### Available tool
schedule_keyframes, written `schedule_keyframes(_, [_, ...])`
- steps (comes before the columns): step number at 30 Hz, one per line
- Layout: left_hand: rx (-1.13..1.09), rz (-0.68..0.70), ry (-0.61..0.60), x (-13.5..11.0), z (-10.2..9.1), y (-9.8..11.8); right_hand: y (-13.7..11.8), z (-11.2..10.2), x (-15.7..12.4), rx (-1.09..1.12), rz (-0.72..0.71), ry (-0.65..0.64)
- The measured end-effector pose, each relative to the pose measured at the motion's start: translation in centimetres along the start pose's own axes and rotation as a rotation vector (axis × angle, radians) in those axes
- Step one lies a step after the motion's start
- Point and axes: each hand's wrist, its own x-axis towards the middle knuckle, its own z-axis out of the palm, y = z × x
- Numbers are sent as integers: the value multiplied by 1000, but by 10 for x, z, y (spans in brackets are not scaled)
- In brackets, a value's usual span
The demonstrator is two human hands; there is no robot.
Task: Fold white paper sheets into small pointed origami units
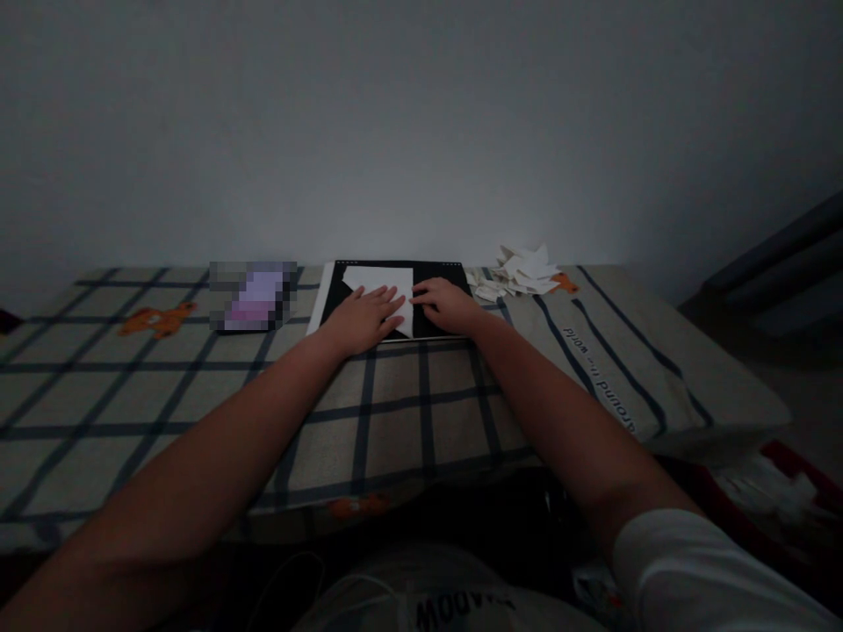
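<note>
A white sheet of paper (382, 283) lies on a black board (441, 272) at the far side of a checked cloth surface. My left hand (364, 318) rests flat on the paper's lower part, fingers stretched out and pointing right. Just to its right, my right hand (446, 304) presses on the paper's right edge with its fingers curled down. The fingertips of both hands almost meet over the sheet. The light is dim.
A heap of folded white paper pieces (523, 272) sits right of the board near the wall. A blurred purple object (254, 296) lies left of it. The checked cloth (395, 395) has orange bear prints. Red items (783, 491) lie low on the right.
</note>
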Motion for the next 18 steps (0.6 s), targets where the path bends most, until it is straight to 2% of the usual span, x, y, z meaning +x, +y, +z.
schedule_keyframes(7, [-12,-3,-2,0,-3,3,-2,-3,0,16,23,-54])
schedule_keyframes(18, [24,-7,23,-3,-1,11,-2,-4,-1,19,33,-59])
